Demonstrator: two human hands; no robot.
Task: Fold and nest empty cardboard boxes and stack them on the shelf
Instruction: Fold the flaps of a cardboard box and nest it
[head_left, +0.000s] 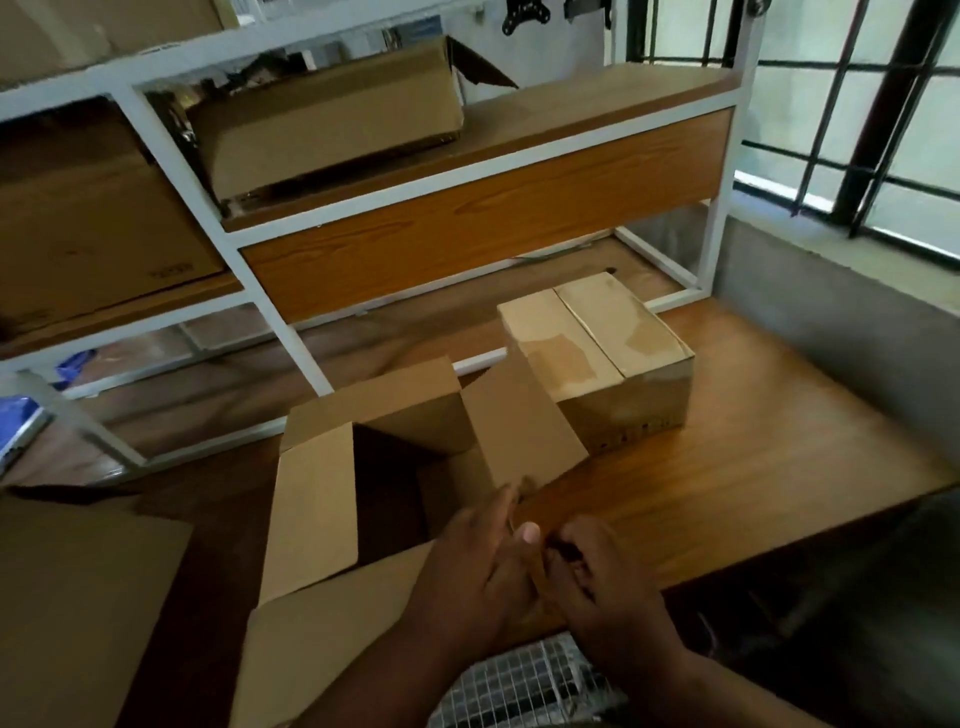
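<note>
Hands, left hand (480, 566) and right hand (602, 582), both pinch open box (332, 499) corner.

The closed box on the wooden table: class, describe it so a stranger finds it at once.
Start at the white-framed shelf, then drop to the wooden table before it. The closed box sits beyond both hands, flaps shut with worn tape marks, unlike the open box beside it.
</note>
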